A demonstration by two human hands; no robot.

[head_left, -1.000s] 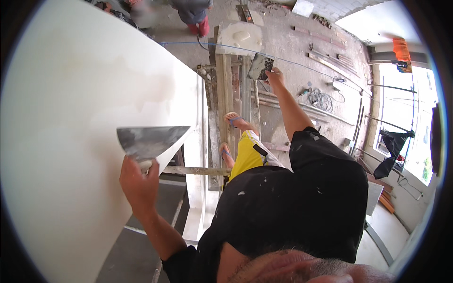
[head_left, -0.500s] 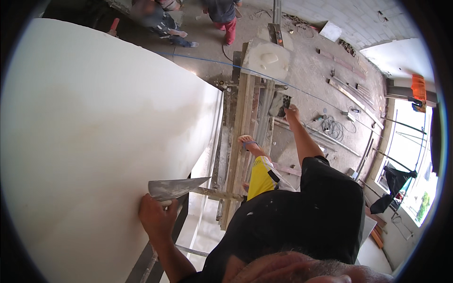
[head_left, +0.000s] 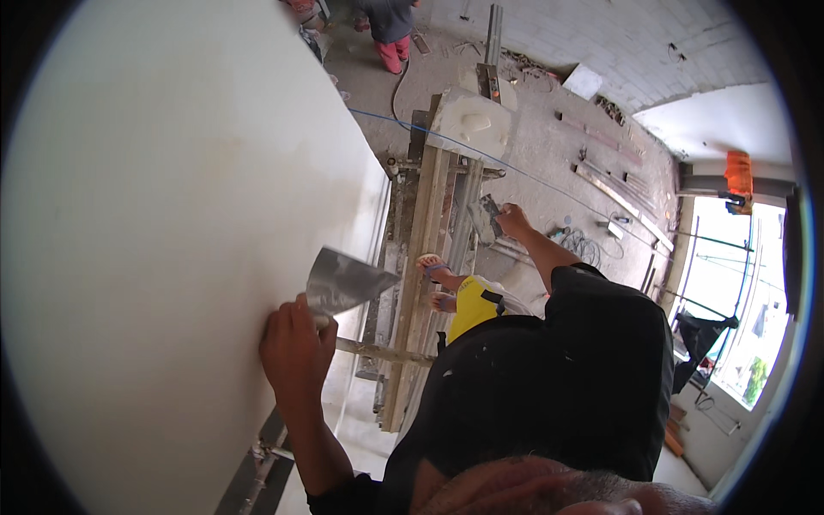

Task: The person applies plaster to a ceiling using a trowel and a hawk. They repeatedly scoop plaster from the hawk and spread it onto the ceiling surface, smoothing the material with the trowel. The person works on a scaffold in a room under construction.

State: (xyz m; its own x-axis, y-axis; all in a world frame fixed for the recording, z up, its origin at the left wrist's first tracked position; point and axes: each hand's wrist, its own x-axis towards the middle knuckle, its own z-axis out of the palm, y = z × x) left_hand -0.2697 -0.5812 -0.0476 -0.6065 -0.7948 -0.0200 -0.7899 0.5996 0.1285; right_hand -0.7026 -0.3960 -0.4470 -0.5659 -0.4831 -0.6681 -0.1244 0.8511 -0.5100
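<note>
My left hand (head_left: 293,348) is closed around the handle of a wide-bladed putty knife (head_left: 348,283). Its grey metal blade points up and to the right, tilted beside the edge of a large white plastered surface (head_left: 172,257). The fingers rest close to that surface; whether they touch it I cannot tell. Out to the right, my right hand (head_left: 515,221) grips a second flat tool, a trowel-like blade (head_left: 486,218) with whitish smears and a dark part by the fingers. Its handle is mostly hidden by the hand.
Under my feet run narrow scaffold planks (head_left: 421,249) with metal pipes across. A board with pale plaster (head_left: 472,124) lies at their far end. A blue line (head_left: 549,165) crosses the room. Coiled cable (head_left: 585,251) and long bars lie on the floor. A person (head_left: 388,34) stands far off.
My left hand has turned the putty knife so its blade points more upward and shows broader. My right hand has drawn slightly nearer with its tool. The view has shifted.
</note>
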